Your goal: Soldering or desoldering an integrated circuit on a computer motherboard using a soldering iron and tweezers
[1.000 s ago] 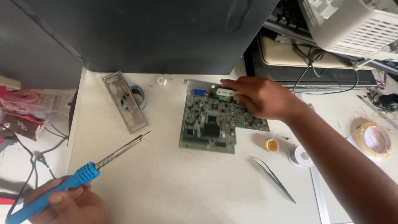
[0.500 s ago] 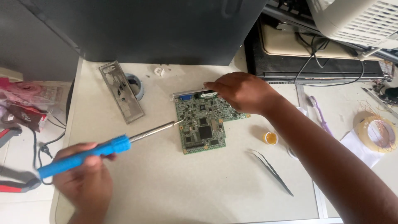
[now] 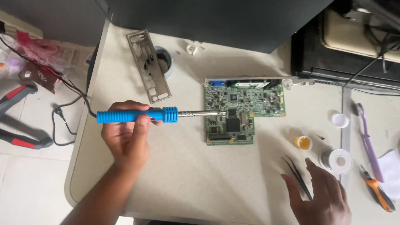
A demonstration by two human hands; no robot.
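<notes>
Head view: left hand (image 3: pixel 127 139) grip clenched round soldering iron (image 3: pixel 137 115); right hand (image 3: pixel 321 198) released, fingers over tweezers (image 3: pixel 298 175).

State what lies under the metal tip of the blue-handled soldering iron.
Under the tip of the blue-handled soldering iron, held in the left hand, lies the green L-shaped circuit board on the beige table. The exact component at the tip is too small to tell.

light: soft, even daylight | shadows: faint under hands | focus: sharp, slight edge distortion | glare: none
</notes>
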